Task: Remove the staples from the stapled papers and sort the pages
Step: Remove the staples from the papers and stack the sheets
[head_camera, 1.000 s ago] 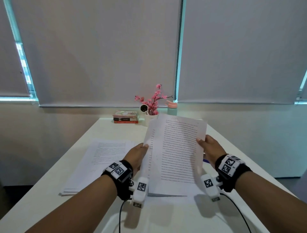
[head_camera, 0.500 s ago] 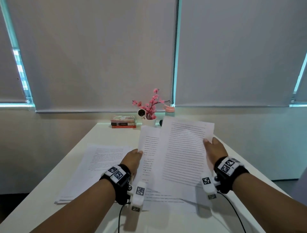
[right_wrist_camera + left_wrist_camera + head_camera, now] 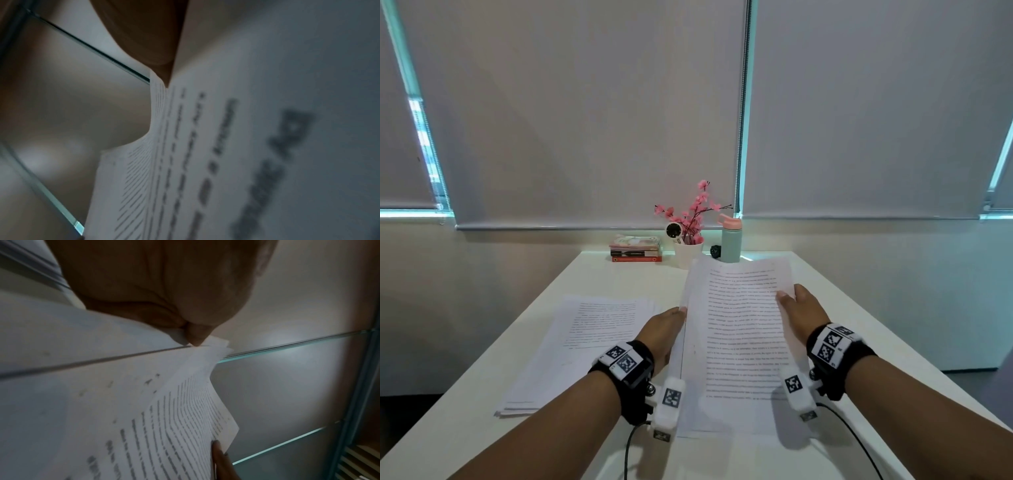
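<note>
1. I've got the printed pages [image 3: 743,339] held up, tilted, over the near-right part of the tabletop [image 3: 592,274], lower edge down at the surface near the front edge.
2. Left hand [image 3: 662,334]: fingers [image 3: 195,335] pinch the sheets' left edge; several sheet edges fan out just past the fingertip in the left wrist view.
3. Right hand [image 3: 799,315]: thumb lies on the top sheet's right margin, the rest behind it; right wrist view too blurred to confirm more.
4. Second stack of pages [image 3: 585,346] lies flat towards the left edge, beside my left hand, apart from the held set.
</note>
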`<state>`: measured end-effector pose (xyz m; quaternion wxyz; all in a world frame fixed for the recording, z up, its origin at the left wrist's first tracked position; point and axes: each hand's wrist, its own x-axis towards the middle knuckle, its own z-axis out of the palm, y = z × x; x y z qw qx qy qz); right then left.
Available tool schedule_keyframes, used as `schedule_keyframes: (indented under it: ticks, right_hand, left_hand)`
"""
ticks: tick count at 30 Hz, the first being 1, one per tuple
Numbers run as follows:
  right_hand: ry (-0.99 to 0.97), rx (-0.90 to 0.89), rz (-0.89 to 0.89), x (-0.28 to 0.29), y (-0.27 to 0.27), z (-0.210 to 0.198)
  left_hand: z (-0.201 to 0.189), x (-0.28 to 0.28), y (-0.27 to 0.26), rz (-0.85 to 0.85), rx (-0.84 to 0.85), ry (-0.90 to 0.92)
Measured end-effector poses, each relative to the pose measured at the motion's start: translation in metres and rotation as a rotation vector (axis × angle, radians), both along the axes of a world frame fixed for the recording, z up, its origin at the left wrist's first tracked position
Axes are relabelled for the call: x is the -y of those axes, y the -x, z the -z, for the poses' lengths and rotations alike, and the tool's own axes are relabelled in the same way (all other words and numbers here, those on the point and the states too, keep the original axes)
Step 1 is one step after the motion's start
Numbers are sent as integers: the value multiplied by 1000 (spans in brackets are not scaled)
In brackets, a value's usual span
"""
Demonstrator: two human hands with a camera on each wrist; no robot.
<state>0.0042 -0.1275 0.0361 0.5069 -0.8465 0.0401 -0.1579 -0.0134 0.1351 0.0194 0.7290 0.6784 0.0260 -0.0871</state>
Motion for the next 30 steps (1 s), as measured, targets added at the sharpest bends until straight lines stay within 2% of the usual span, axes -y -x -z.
schedule_keyframes:
  ticks: [2, 4, 6, 9, 12, 14, 18, 21, 26, 30]
  right_hand:
    - [-10, 54, 5, -4, 0, -3]
    - [-18, 145, 11, -10, 2, -10]
    - [-74, 248, 31, -14, 4, -19]
    - [-263, 293, -33, -12, 5, -34]
    - [-415, 205, -224, -4, 5, -47]
    - [-468, 176, -331, 0, 8, -54]
    - [-435, 313, -300, 0, 17, -66]
    - [-440, 341, -311, -4, 24, -59]
    - [-521, 188, -350, -10, 25, -23]
    - [-496, 238, -307, -17, 19, -40]
  left_hand:
    - [-2, 0, 0, -10, 27, -99]
    - [-5, -2, -3, 1, 190, -358]
    - [-11, -3, -3, -26, 358, -461]
    - [-24, -5, -3, -46, 453, -358]
    - [-36, -8, -2, -33, 468, -227]
    - [-40, -8, -2, -9, 466, -168]
    - [-45, -1, 5, -27, 517, -110]
    - [-38, 6, 8, -111, 537, -121]
    - [-17, 15, 17, -147, 518, -225]
    - [-36, 17, 16, -223, 641, -323]
